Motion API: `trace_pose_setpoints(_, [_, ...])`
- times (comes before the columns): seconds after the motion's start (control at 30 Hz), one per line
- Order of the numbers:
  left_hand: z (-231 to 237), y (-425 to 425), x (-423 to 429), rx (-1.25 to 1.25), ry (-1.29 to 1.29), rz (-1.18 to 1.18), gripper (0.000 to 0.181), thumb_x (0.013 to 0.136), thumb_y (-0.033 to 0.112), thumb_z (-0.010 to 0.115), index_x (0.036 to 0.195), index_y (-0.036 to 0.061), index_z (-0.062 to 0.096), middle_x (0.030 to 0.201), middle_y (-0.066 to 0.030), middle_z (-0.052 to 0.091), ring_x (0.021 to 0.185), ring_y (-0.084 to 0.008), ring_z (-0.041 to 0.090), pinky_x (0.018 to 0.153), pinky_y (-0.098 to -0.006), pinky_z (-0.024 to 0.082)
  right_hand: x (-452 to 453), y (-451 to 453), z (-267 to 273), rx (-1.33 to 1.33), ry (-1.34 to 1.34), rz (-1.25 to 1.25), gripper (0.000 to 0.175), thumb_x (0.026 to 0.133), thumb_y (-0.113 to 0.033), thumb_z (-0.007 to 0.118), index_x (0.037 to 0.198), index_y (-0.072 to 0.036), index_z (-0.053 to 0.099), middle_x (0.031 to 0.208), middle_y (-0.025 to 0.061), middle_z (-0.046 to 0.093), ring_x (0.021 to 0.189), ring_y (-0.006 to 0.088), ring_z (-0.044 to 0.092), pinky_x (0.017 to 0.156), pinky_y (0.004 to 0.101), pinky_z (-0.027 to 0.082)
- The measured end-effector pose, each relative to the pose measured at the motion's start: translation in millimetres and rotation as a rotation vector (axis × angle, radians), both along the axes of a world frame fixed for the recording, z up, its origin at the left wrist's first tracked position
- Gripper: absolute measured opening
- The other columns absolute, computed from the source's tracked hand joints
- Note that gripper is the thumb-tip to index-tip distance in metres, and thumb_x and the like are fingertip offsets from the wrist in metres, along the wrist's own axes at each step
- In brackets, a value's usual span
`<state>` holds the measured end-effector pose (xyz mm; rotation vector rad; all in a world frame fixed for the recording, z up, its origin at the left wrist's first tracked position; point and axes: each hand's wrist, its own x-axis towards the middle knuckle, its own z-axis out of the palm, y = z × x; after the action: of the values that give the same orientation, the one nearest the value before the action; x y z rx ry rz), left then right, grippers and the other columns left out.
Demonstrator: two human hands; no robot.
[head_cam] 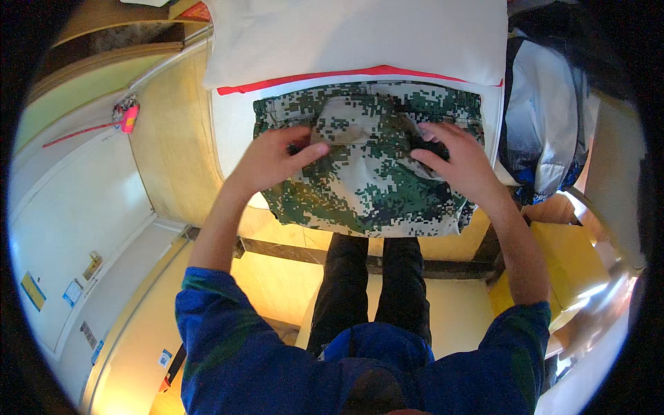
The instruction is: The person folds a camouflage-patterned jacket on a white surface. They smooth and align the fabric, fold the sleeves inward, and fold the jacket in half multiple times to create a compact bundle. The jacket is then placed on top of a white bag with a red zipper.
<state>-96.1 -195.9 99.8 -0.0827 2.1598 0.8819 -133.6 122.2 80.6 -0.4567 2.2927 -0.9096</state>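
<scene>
A folded garment of digital camouflage cloth (358, 171) in green, black and off-white lies on a white surface before me, its near edge hanging over the front. My left hand (282, 155) rests at its left part, fingers curled and thumb apart from them, near a raised fold. At the right part is my right hand (448, 153), its thumb and fingers apart beside a dark gap in the cloth. Whether either hand pinches the fabric cannot be told. The cloth between the hands is bunched and wrinkled.
Beyond the garment lies a white cloth (358, 41) with a red edge. A silvery-grey bag or jacket (542, 109) is at the right, above a yellow box (568, 259). To the left stands a white door or panel (88, 197), with a pink item (129, 118) by it.
</scene>
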Motion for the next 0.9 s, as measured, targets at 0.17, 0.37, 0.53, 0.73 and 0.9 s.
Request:
trace_pose_setpoints(0.17, [-39.2, 23.9, -3.9, 0.212, 0.161, 0.220, 0.023, 0.090, 0.021, 0.066, 0.101, 0.0020, 0.058, 0.086, -0.0071, 0.061, 0.080, -0.0121, 0.056, 0.074, -0.0280, 0.046, -6.7, -40.4, -14.2, -0.079, -0.178, -0.096, 0.031, 0.083, -0.030, 0.067, 0.096, -0.003, 0.061, 0.089, 0.0134, 0.065, 0.085, 0.0301, 0.064, 0.072, 0.0391, 0.052])
trace_pose_setpoints(0.37, [-75.1, 28.6, 20.2, -0.120, 0.760, 0.269, 0.024, 0.084, 0.010, 0.067, 0.105, 0.0052, 0.055, 0.098, -0.0101, 0.060, 0.087, -0.0206, 0.057, 0.077, -0.0330, 0.045, 7.9, -44.9, -51.8, 0.110, 0.635, -0.030, 0.022, 0.082, -0.022, 0.064, 0.099, -0.009, 0.062, 0.089, 0.0077, 0.059, 0.087, 0.0253, 0.059, 0.076, 0.0407, 0.046])
trace_pose_setpoints(0.53, [-65.0, 35.2, 35.8, -0.254, 1.165, 0.140, 0.042, 0.082, 0.017, 0.066, 0.120, 0.0051, 0.054, 0.129, -0.0148, 0.049, 0.126, -0.0360, 0.039, 0.103, -0.0507, 0.028, 19.7, -26.3, -37.1, 0.125, 0.855, -0.044, 0.037, 0.084, -0.019, 0.062, 0.120, -0.013, 0.057, 0.113, 0.0077, 0.054, 0.111, 0.0259, 0.050, 0.096, 0.0460, 0.039])
trace_pose_setpoints(0.73, [-84.6, 47.7, 64.9, -0.464, 0.766, -0.150, 0.063, 0.091, 0.039, 0.048, 0.145, 0.0090, 0.034, 0.153, -0.0134, 0.026, 0.142, -0.0367, 0.019, 0.114, -0.0530, 0.010, 80.8, 9.1, -56.6, 0.308, 0.592, 0.030, 0.056, 0.093, -0.035, 0.049, 0.144, -0.014, 0.037, 0.151, 0.0154, 0.028, 0.139, 0.0355, 0.025, 0.111, 0.0570, 0.019])
trace_pose_setpoints(0.9, [-83.7, 43.8, 65.3, -0.435, 0.829, -0.100, 0.060, 0.092, 0.035, 0.049, 0.144, 0.0078, 0.035, 0.153, -0.0145, 0.026, 0.142, -0.0364, 0.018, 0.114, -0.0528, 0.010, 78.8, 16.0, -57.3, 0.348, 0.587, 0.007, 0.057, 0.094, -0.036, 0.049, 0.144, -0.014, 0.035, 0.151, 0.0149, 0.028, 0.139, 0.0346, 0.025, 0.111, 0.0573, 0.017])
